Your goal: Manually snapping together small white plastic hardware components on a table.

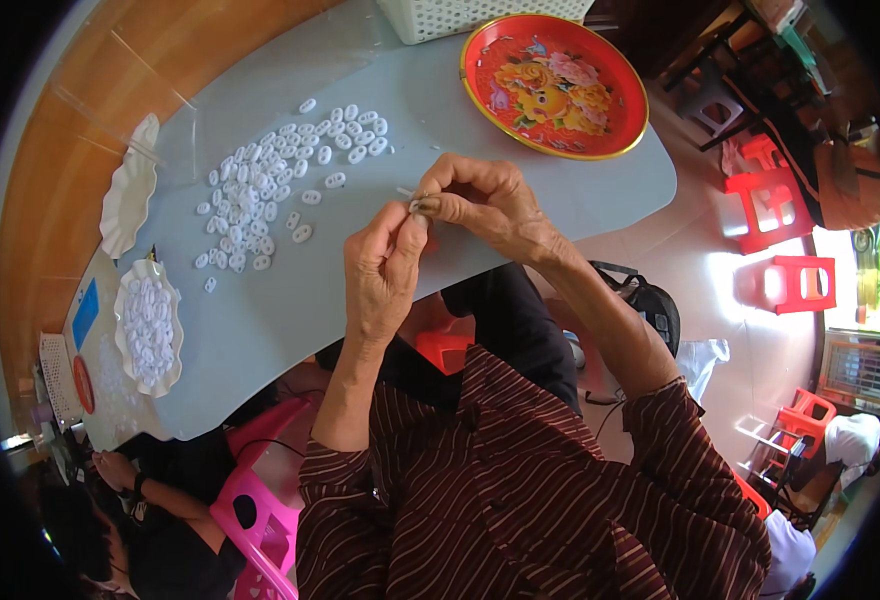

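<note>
Your left hand [385, 265] and right hand [485, 200] meet above the table [520, 150], fingertips pinched together on a small pale piece [422, 206] — too small to tell what it is. Both hands are nearly closed: the left thumb and forefinger point up toward 1 o'clock and nip the piece from below, while the right fingers curl over it from 3 o'clock. A thin pale sliver sticks out at 10 o'clock from the pinch; what it is cannot be told.

At 10 o'clock from your hands lies a loose heap of white rings [270, 175], spread flat on the table and well apart from your fingers. At 8 o'clock a scalloped white dish [150, 330] holds more rings; a second, empty-looking dish [125, 190] sits at 9 o'clock, near the table edge. At 1 o'clock stands a red tray [480, 75] with a flower print, and beside it, at 12 o'clock, a white basket [460, 18]. Another person's arm [160, 495] shows at 7 o'clock — low, beside a pink chair [260, 520].
</note>
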A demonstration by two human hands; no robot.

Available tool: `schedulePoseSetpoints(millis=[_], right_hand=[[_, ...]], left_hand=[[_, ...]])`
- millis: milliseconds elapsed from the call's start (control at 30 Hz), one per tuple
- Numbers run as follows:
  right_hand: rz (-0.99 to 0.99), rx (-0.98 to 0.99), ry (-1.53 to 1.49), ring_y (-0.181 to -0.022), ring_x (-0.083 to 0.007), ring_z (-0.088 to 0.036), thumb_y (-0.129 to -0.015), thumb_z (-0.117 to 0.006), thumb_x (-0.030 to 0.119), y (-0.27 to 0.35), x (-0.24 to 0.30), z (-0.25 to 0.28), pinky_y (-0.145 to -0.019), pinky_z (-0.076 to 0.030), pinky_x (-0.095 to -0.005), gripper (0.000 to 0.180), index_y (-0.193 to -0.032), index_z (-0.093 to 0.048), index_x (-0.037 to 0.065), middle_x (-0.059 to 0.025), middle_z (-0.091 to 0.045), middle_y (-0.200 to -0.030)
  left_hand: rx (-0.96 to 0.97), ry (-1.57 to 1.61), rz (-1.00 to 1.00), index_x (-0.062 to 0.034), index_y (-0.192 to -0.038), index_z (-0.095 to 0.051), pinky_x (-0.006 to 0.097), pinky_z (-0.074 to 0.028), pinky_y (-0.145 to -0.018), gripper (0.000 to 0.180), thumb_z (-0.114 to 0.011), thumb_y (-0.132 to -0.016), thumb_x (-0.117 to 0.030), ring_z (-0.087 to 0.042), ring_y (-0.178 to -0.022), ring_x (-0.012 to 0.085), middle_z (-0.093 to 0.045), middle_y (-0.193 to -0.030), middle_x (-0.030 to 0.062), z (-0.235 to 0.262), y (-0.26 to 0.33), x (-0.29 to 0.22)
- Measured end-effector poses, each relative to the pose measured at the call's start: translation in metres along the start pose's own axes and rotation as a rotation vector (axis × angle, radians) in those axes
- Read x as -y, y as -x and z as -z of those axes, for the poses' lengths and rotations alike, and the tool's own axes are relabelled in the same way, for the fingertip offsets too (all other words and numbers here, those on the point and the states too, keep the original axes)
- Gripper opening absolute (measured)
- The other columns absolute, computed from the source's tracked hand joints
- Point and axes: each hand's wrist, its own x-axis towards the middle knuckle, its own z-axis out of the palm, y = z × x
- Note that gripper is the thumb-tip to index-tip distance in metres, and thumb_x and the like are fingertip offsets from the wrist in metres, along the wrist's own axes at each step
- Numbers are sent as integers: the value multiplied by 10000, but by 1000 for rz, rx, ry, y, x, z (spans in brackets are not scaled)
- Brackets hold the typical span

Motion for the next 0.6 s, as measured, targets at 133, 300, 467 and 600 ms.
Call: schedulePoseSetpoints(millis=[133,300,467,600], right_hand=[[-61,-108,129,-690,-90,-542,-914,-587,166,-1,2,-1,-656,-472,-229,169,-906,-584,-3,-59,-618,-828],[-132,-91,104,-649,-58,-536,-908,-584,144,0,7,1,-602,-468,-214,155,-925,-582,-10,-42,-615,-775],[-128,-80,164,-650,-46,-521,-903,-583,127,-1,7,-1,-594,-455,-207,139,-921,-585,-10,-28,-611,-775],[-81,-90,164,-660,-30,-497,-894,-573,82,0,7,-3,-600,-439,-192,90,-907,-600,-3,5,-587,-761]], left_hand=[[-169,-218,-147,2,-909,-585,318,-444,-588,118,-546,-897,-109,-556,-642,190,-589,-748,109,29,-7,12],[-136,-577,-293,-11,-939,-593,379,-450,-700,106,-550,-856,-61,-544,-785,280,-584,-803,123,81,-39,23],[53,-748,-320,-17,-944,-560,403,-407,-792,132,-568,-812,-17,-467,-870,316,-504,-843,137,74,-56,31],[129,-819,-347,-22,-923,-529,423,-378,-834,154,-576,-784,23,-429,-892,328,-454,-876,156,69,-60,37]])
